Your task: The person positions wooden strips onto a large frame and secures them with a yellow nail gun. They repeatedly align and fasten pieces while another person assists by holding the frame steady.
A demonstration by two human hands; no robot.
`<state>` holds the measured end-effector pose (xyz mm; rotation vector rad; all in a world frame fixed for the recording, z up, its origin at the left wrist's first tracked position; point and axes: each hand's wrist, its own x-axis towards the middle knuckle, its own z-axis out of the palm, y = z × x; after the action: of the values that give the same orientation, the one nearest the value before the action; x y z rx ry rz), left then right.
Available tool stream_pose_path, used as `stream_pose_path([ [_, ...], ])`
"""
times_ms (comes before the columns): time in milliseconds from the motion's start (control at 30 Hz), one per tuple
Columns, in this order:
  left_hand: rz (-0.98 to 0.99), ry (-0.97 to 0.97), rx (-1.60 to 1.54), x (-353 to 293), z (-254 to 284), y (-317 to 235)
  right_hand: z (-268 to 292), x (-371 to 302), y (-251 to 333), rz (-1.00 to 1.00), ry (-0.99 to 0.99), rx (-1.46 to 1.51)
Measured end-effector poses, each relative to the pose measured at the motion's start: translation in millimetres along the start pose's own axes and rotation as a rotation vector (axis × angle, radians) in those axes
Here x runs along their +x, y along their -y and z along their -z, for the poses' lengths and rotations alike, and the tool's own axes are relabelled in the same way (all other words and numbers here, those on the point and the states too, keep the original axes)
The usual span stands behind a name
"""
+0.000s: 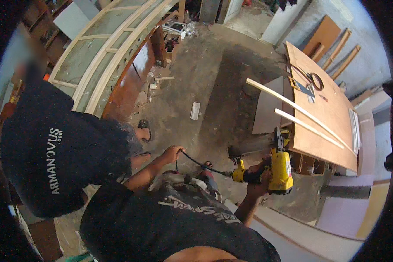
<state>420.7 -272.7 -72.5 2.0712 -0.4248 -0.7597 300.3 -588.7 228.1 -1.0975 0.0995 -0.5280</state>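
My right hand is wrapped round the handle of a yellow and black nail gun, which I hold up in front of me on the right. A black air hose runs from the yellow end of its handle across to my left hand. The left fingers are closed on this hose, and part of it hangs below them. Beyond the nail gun, two thin wooden strips lie on a plywood-topped table, their ends jutting past its near left edge.
A co-worker in a dark shirt stands close on my left. Behind them a workbench bears a long curved wooden frame. A handsaw and a dark coil lie on the plywood table. A white rectangular piece is on the floor.
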Motion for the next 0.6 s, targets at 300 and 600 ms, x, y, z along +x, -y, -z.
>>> stream_pose_path([
  [300,-0.137,-0.391,-0.124,120,10,-71,0,218,-24,0.055,0.311,0.163],
  [600,0.168,-0.501,-0.399,163,99,117,-87,384,-138,-0.118,0.189,0.113],
])
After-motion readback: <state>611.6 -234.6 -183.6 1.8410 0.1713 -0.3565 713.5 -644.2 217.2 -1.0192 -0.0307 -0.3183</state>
